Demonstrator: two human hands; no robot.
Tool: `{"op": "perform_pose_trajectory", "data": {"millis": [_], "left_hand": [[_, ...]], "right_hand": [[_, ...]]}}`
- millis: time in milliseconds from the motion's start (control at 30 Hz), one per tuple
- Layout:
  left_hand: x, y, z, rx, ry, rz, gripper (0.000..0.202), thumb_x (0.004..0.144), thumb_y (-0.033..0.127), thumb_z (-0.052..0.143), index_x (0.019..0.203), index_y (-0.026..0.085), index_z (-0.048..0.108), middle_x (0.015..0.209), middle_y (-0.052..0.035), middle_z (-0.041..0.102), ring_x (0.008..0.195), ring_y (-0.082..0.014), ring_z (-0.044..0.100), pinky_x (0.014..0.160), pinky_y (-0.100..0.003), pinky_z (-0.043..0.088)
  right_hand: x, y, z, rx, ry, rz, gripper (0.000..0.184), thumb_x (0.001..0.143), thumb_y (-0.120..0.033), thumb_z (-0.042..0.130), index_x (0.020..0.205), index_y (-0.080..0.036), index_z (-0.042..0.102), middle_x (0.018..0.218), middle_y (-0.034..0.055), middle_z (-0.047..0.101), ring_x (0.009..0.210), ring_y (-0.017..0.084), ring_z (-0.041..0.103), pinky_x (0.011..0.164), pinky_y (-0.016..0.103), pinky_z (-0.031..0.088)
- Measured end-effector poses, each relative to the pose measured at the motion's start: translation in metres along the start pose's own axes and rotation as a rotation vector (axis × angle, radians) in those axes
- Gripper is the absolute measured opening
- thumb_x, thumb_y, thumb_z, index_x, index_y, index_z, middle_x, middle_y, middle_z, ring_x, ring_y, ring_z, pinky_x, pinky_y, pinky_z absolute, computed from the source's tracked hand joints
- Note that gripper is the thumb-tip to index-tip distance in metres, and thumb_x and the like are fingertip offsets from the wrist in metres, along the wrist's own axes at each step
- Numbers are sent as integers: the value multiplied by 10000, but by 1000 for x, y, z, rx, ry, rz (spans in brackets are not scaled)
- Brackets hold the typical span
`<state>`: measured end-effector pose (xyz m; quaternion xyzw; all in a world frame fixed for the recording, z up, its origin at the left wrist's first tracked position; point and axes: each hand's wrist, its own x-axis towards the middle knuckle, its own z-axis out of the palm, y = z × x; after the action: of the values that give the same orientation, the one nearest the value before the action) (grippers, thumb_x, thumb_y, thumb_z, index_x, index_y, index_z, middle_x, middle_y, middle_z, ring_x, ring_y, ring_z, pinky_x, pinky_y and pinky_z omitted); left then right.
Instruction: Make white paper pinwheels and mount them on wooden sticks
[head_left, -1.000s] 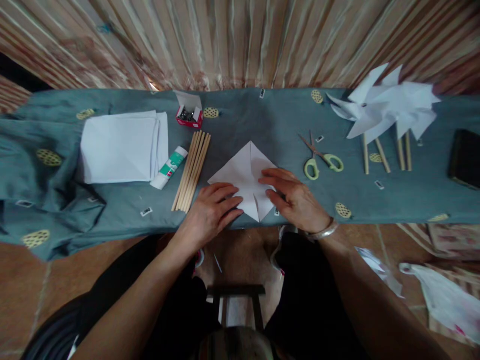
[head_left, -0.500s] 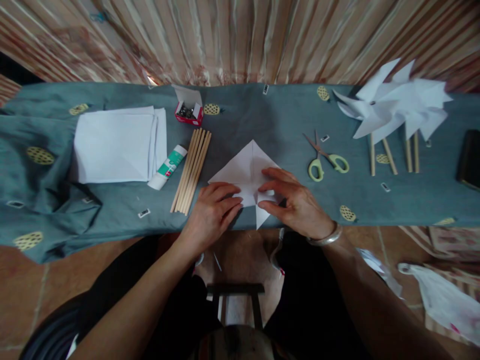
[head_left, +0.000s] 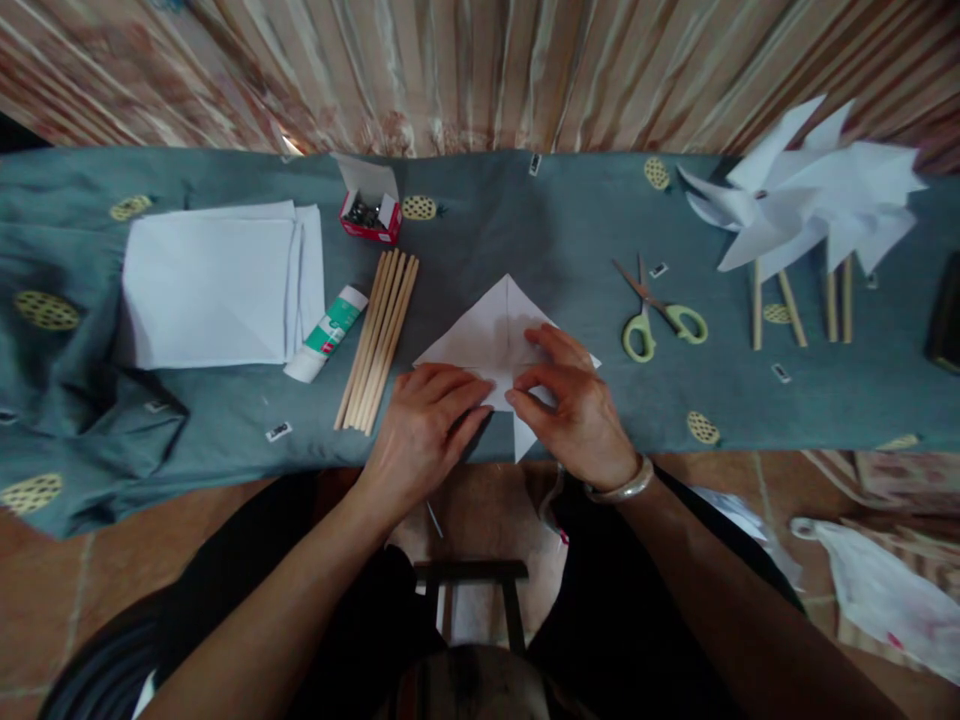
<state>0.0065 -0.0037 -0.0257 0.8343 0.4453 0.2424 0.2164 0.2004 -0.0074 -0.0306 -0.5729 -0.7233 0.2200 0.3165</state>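
- The folded white paper (head_left: 487, 335) lies on the table (head_left: 540, 220) near its front edge, between wooden sticks (head_left: 377, 340) and scissors (head_left: 660, 318)
- The left hand (head_left: 424, 430) lies flat, fingers stretched out, pressing the paper's near left part
- The right hand (head_left: 577, 410) is curled over the paper's middle, thumb and fingertips touching it; whether it pinches a flap I cannot tell

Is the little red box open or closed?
Open: the red box has its white flap raised, with small dark items visible inside.
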Motion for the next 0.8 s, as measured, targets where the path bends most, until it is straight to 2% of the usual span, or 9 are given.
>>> {"op": "perform_pose_trajectory", "data": {"millis": [167, 300, 800], "left_hand": [[-2, -3, 2, -7, 3, 33, 209, 939, 256, 544, 1058, 194, 705, 1005, -68, 716, 996, -228, 607, 860, -408, 472], [0, -3, 4, 8, 9, 32, 189, 933, 246, 554, 1005, 194, 720, 980, -64, 714, 984, -223, 604, 849, -398, 463], [1, -1, 3, 20, -14, 3, 191, 924, 249, 563, 1004, 209, 731, 958, -64, 713, 977, -230, 600, 845, -407, 459]], "right_hand": [[-1, -1, 4, -52, 38, -6, 82, 792, -201, 637, 714, -214, 657, 1324, 77, 606, 1336, 293, 466, 1110, 529, 380], [-2, 0, 5, -92, 53, -8, 68, 790, -221, 649, 723, -206, 656, 1301, 102, 614, 1320, 288, 482, 1105, 516, 390], [-2, -2, 3, -69, 28, 15, 59, 793, -231, 648, 735, -223, 641, 1332, 103, 587, 1330, 299, 469, 1113, 518, 383]]}}
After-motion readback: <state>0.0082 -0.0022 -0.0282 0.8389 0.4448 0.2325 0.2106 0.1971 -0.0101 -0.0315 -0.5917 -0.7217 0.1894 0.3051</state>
